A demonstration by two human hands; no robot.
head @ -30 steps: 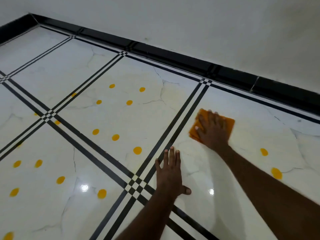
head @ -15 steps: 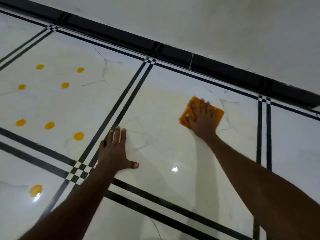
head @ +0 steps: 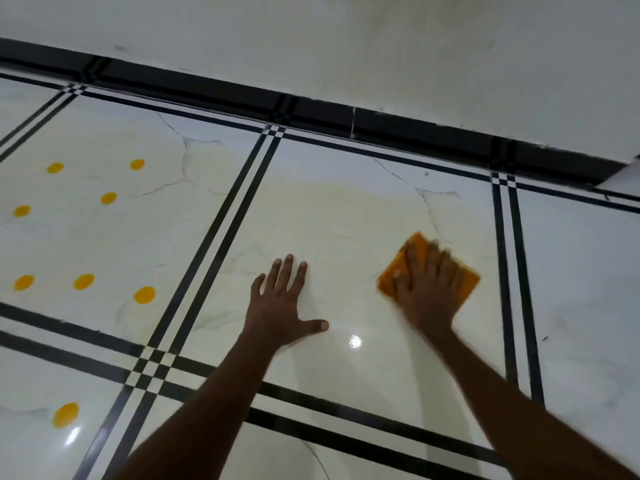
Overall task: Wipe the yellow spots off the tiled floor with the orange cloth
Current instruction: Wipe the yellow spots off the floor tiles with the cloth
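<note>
The tiled floor [head: 346, 209] is glossy white marble-look tile with black double lines, and it meets a black skirting board [head: 381, 123] under a white wall [head: 381, 46]. The left hand [head: 280, 303] lies flat and spread on the middle tile. The right hand [head: 427, 289], blurred, presses flat on the orange cloth [head: 464, 284] on that same tile's right part. Yellow spots [head: 144, 294] dot the tiles further left.

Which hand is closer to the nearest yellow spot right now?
Left. The left hand lies flat across the black double line from the yellow spot; the right hand presses the orange cloth farther right.
</note>
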